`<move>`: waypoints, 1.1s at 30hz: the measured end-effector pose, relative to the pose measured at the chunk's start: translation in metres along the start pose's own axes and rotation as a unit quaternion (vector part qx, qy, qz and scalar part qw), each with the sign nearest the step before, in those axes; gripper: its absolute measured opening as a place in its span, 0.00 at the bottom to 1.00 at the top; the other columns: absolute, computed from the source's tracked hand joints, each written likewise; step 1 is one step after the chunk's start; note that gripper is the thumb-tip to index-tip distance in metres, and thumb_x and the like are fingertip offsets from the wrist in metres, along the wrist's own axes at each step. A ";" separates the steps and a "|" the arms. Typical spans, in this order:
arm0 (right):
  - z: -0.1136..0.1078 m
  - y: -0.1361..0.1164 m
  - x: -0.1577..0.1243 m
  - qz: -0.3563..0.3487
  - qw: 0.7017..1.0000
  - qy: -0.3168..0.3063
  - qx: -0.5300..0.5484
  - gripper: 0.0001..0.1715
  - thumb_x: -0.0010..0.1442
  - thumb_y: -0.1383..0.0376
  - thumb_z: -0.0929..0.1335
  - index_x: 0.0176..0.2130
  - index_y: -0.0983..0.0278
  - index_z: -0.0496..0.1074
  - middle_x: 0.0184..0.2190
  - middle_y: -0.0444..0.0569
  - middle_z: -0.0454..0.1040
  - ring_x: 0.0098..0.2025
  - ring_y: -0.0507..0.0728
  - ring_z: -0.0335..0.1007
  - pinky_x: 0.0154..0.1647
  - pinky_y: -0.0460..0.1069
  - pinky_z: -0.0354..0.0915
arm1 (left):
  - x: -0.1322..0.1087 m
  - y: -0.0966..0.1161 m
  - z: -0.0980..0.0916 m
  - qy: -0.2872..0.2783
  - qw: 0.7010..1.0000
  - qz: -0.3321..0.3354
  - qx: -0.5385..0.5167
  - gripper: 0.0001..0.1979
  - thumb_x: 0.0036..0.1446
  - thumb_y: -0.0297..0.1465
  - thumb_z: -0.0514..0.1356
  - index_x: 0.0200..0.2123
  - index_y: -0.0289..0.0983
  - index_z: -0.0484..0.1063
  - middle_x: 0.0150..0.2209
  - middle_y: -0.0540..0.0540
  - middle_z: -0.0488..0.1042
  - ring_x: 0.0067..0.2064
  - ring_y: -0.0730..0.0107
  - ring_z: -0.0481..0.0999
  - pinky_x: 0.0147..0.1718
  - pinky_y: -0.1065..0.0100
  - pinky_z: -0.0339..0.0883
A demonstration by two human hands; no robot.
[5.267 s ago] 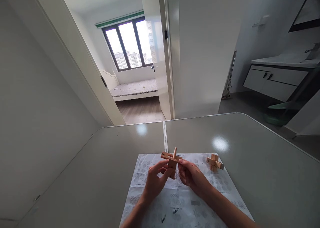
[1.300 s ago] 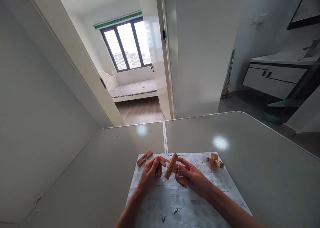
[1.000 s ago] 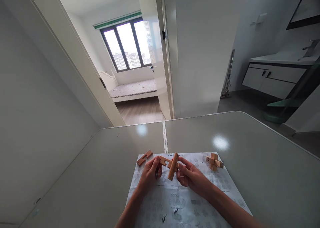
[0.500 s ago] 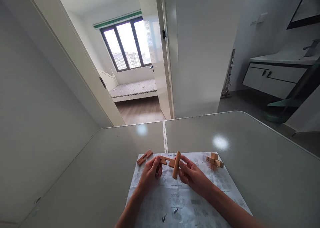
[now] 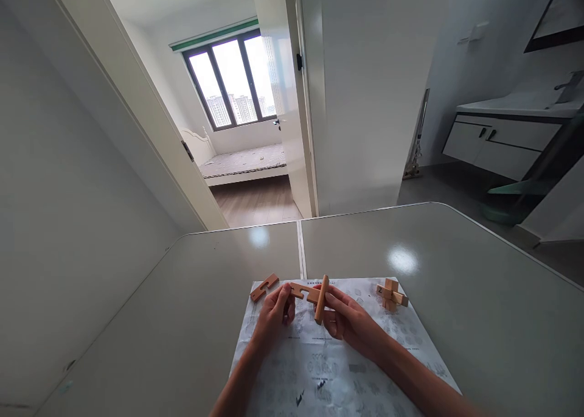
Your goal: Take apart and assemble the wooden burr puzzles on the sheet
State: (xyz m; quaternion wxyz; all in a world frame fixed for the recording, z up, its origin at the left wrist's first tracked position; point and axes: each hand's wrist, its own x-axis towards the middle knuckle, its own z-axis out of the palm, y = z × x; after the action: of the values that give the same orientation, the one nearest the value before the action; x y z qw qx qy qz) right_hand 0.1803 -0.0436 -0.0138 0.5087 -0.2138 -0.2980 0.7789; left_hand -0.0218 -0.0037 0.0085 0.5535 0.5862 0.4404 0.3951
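Observation:
Two wooden puzzle pieces meet crosswise above the printed paper sheet. My left hand (image 5: 275, 310) pinches the left end of a notched puzzle piece (image 5: 301, 291), whose cut-out faces down. My right hand (image 5: 344, 312) grips a second wooden puzzle piece (image 5: 322, 300), held nearly upright across the right end of the notched one. Whether the two are locked together or only touching, I cannot tell. Another notched puzzle piece (image 5: 264, 287) lies at the sheet's upper left, just beyond my left hand. Some fingertips are hidden behind the wood.
The creased, printed paper sheet (image 5: 328, 380) lies on a grey-green table (image 5: 191, 319). Near its upper right corner rests an assembled wooden burr puzzle (image 5: 390, 295) marked "2". A pale seam (image 5: 301, 252) runs across the table. Beyond stand an open door and a bed.
My right fingers have shifted slightly along the upright puzzle piece, which stands a little higher and less slanted. My left hand keeps its pinch almost unmoved.

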 end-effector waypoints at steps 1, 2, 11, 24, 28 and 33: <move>0.000 -0.001 0.000 0.001 1.000 0.001 0.001 0.26 0.63 0.51 0.75 0.53 0.62 0.72 0.31 0.45 0.75 0.20 0.48 0.60 0.20 0.45 0.49 | 0.000 0.001 0.000 0.002 1.000 0.000 0.004 0.23 0.67 0.52 0.51 0.27 0.41 0.62 0.18 0.55 0.60 0.18 0.73 0.54 0.21 0.69 0.50; 0.001 -0.001 0.000 0.002 1.000 0.002 0.003 0.26 0.62 0.51 0.75 0.53 0.62 0.73 0.31 0.45 0.75 0.20 0.48 0.60 0.20 0.45 0.50 | 0.000 0.001 0.001 0.003 1.000 -0.001 0.009 0.23 0.67 0.52 0.51 0.27 0.42 0.61 0.18 0.55 0.60 0.18 0.73 0.55 0.21 0.69 0.50; 0.003 -0.004 -0.001 0.003 1.000 0.018 0.007 0.24 0.63 0.54 0.74 0.54 0.63 0.72 0.23 0.40 0.69 0.19 0.48 0.57 0.21 0.45 0.46 | 0.001 -0.002 0.000 0.011 1.000 -0.007 0.004 0.24 0.68 0.52 0.51 0.26 0.41 0.61 0.18 0.55 0.60 0.18 0.73 0.56 0.20 0.70 0.51; 0.003 -0.003 -0.003 -0.006 0.999 0.036 0.018 0.26 0.60 0.52 0.77 0.50 0.59 0.69 0.19 0.34 0.61 0.19 0.48 0.51 0.22 0.47 0.41 | 0.000 0.000 0.002 0.010 1.000 -0.008 0.002 0.22 0.67 0.51 0.51 0.29 0.41 0.63 0.19 0.56 0.59 0.19 0.73 0.55 0.20 0.70 0.51; 0.003 -0.003 -0.003 -0.003 0.999 0.041 0.031 0.26 0.59 0.53 0.78 0.49 0.58 0.69 0.20 0.35 0.62 0.19 0.48 0.50 0.22 0.47 0.41 | 0.000 -0.002 0.002 0.008 1.000 -0.007 0.011 0.23 0.67 0.52 0.51 0.28 0.41 0.63 0.19 0.56 0.59 0.19 0.72 0.56 0.20 0.70 0.52; 0.001 0.000 -0.002 -0.009 0.999 0.038 0.025 0.27 0.58 0.52 0.79 0.49 0.59 0.68 0.19 0.33 0.59 0.19 0.47 0.48 0.22 0.47 0.40 | 0.001 -0.003 0.001 0.004 1.000 -0.006 0.004 0.23 0.67 0.52 0.52 0.28 0.41 0.63 0.19 0.55 0.60 0.19 0.73 0.56 0.20 0.70 0.51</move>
State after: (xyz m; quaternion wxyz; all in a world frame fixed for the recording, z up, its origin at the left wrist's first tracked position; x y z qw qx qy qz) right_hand 0.1804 -0.0452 -0.0127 0.5322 -0.2272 -0.2606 0.7728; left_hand -0.0210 -0.0035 0.0052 0.5515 0.5841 0.4481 0.3922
